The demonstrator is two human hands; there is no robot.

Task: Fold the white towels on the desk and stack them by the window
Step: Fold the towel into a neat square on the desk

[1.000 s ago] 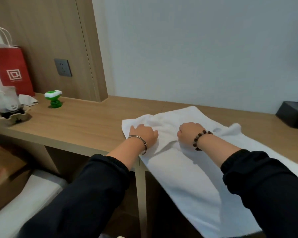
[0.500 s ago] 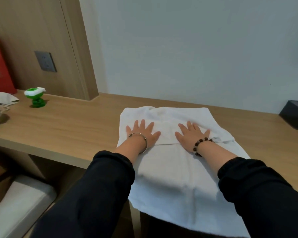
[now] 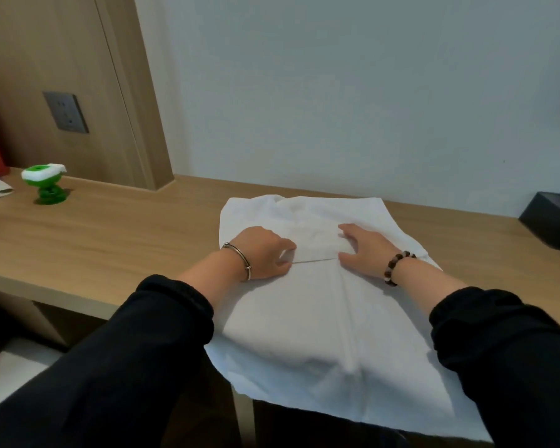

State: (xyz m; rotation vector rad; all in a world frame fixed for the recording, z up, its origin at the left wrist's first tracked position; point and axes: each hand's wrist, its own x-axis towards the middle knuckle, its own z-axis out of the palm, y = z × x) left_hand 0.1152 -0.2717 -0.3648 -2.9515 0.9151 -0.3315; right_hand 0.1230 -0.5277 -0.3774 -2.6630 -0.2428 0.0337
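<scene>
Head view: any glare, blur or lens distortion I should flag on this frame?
Head view: light soft and even, no glare on the desk; head view: white towel nearly washed out, creases faint; head view: wide-angle lens leans the wood panel edge; head view: whole frame slightly soft, black sleeves show no detail.
</scene>
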